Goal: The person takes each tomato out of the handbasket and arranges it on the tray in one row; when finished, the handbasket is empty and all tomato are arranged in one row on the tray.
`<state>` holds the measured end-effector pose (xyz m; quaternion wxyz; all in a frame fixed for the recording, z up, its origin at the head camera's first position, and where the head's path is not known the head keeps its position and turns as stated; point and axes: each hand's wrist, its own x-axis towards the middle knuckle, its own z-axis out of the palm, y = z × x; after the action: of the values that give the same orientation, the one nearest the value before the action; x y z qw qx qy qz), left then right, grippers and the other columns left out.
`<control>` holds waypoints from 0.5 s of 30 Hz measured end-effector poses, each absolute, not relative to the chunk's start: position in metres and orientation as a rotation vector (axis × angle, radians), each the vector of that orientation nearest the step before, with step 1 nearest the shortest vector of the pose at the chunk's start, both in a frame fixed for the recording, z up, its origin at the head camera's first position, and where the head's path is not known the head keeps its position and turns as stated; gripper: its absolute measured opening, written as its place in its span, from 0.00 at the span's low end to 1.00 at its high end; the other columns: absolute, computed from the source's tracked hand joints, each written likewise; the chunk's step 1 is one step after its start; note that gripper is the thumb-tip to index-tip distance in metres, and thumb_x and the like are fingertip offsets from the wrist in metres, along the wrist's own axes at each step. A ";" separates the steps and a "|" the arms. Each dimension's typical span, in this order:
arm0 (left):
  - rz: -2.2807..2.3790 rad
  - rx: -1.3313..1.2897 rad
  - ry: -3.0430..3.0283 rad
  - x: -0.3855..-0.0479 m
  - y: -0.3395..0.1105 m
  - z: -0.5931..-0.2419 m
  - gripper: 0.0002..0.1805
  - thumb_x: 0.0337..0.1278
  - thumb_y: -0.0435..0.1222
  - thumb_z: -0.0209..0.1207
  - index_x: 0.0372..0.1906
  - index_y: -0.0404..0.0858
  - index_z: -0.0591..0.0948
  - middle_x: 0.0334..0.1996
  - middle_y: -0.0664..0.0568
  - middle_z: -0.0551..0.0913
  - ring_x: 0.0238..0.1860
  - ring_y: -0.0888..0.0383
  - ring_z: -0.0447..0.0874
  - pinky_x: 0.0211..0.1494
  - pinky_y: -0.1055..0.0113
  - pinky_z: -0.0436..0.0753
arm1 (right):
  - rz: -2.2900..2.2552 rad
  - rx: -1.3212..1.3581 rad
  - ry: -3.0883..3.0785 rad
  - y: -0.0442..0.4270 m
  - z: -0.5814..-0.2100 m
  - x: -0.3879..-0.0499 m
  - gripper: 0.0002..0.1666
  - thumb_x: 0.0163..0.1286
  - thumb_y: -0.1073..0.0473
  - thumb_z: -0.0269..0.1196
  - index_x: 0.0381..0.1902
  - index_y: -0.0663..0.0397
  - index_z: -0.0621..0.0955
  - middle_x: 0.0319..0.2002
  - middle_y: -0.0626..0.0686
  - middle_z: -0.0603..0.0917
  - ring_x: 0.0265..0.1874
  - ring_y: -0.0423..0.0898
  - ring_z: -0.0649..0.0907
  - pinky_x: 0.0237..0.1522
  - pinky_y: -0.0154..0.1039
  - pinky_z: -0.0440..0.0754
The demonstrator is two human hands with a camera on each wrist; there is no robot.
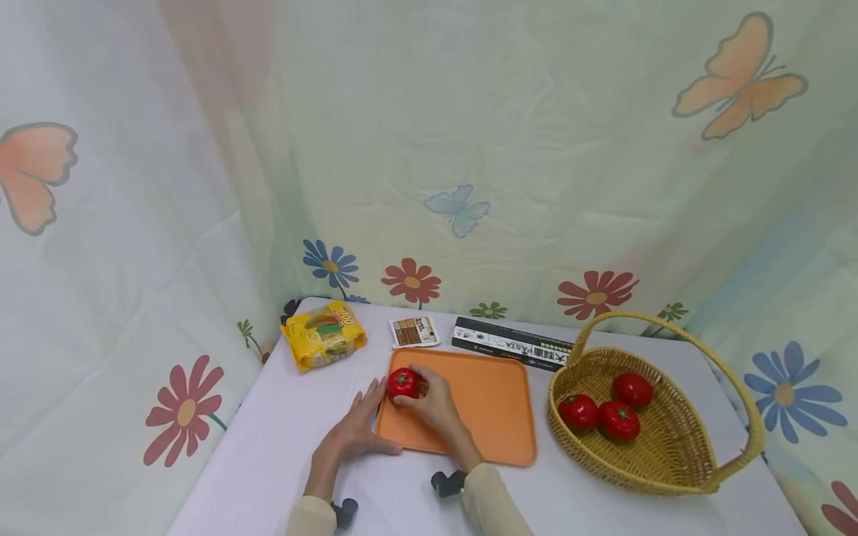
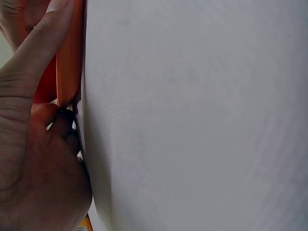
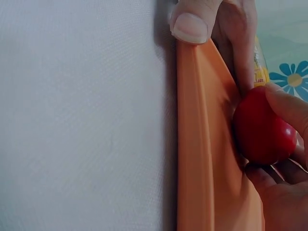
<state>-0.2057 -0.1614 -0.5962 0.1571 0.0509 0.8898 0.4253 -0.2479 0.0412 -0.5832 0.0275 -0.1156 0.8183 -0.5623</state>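
A red tomato [image 1: 402, 383] with a green top is at the left end of the orange tray [image 1: 492, 402]. My right hand [image 1: 432, 398] holds this tomato, with thumb and fingers around its side in the right wrist view. At the tray's near left corner, my left hand [image 1: 362, 428] grips the rim. Its thumb [image 2: 36, 53] lies along the near edge, while other fingers are at the left side, close to the tomato. The tomato's underside is hidden in the head view.
A wicker basket [image 1: 697, 435] with a tall handle stands at the right, holding several tomatoes [image 1: 620, 421]. Behind the tray lie a pasta box [image 1: 512, 344] and a small white packet [image 1: 414, 332]. A yellow bag [image 1: 325, 336] sits at the back left. Curtains hang behind the table.
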 end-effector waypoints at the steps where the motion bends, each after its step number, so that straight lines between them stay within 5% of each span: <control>1: 1.218 0.148 2.547 -0.206 -0.161 -0.596 0.73 0.38 0.55 0.86 0.89 0.58 0.52 0.89 0.48 0.48 0.87 0.30 0.37 0.79 0.21 0.53 | -1.735 -0.356 2.530 0.041 -0.583 -0.248 0.41 0.65 0.61 0.80 0.72 0.67 0.77 0.67 0.66 0.82 0.66 0.64 0.82 0.68 0.55 0.83; 15: 1.206 0.148 2.547 -0.205 -0.160 -0.597 0.73 0.39 0.54 0.86 0.89 0.59 0.52 0.89 0.49 0.48 0.87 0.31 0.37 0.81 0.23 0.53 | -1.622 -0.336 2.605 0.048 -0.569 -0.244 0.46 0.67 0.52 0.79 0.77 0.60 0.74 0.73 0.63 0.77 0.73 0.64 0.76 0.73 0.63 0.77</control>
<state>-0.2054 -0.1605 -0.5967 0.1592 0.0519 0.8911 0.4218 -0.2437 0.0481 -0.5693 0.0274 -0.1088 0.8436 -0.5251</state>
